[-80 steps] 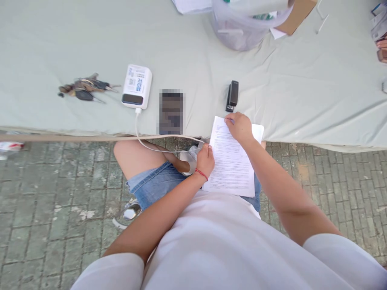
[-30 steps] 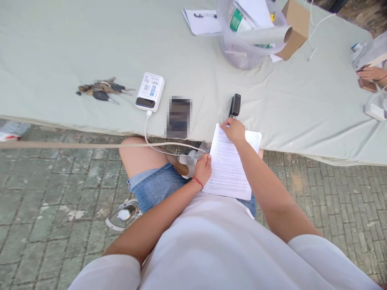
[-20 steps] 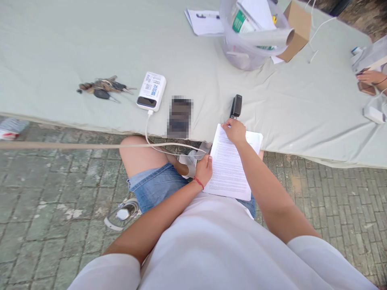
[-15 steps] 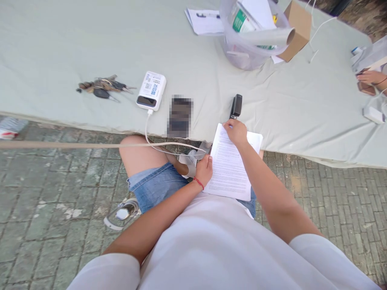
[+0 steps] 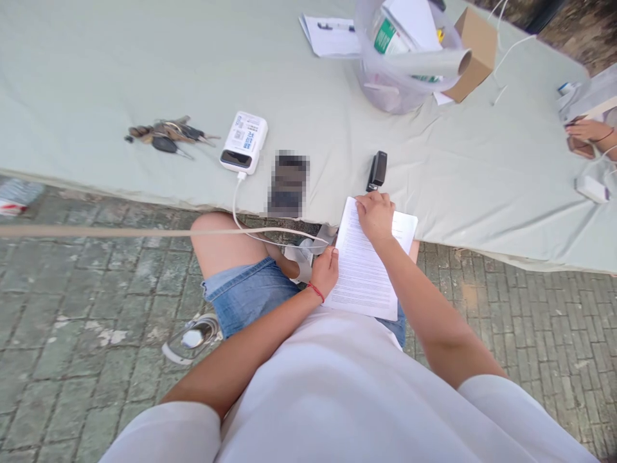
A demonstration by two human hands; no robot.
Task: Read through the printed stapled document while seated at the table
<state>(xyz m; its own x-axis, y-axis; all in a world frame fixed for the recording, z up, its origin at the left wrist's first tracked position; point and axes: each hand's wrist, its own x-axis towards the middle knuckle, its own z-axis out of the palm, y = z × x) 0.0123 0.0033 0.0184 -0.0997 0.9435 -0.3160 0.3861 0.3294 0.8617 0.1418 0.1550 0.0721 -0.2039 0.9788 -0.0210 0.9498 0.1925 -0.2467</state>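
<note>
The right hand (image 5: 375, 216) lies palm down on the upper end of a stapled set of white printed paper sheets (image 5: 364, 273), fingers curled and pressing the top edge; whether the fingers pinch the sheets or only press on them cannot be told. The left hand (image 5: 326, 271), with a thin red cord bracelet at the wrist, rests against the left edge of the same sheets, thumb on the page and fingers bent under or beside the edge; its grip is partly hidden.

The sheets lie on the person's lap, over blue denim shorts (image 5: 245, 296), with the far end reaching the edge of the table. A second white sheet (image 5: 403, 226) projects from beneath the set at the upper right.

Just beyond the right hand, a small black stapler (image 5: 377, 170) stands on the pale grey-green tablecloth (image 5: 96, 77), near but not touching the fingers. To its left lies a dark phone (image 5: 288, 184), blurred in the view. Further left is a white rectangular power bank (image 5: 243, 142) with a white cable (image 5: 255, 229) running off the table edge towards the left hand. A bunch of dark keys (image 5: 166, 132) lies well to the left of the power bank.

At the far side of the table stand a clear plastic bag holding rolled papers (image 5: 402, 61), a brown cardboard box (image 5: 475, 38) and a flat white form with a pen (image 5: 332, 33). At the right edge, another person's hand (image 5: 585, 132) rests on the cloth. Below the table the ground is grey brick paving (image 5: 72, 321).
</note>
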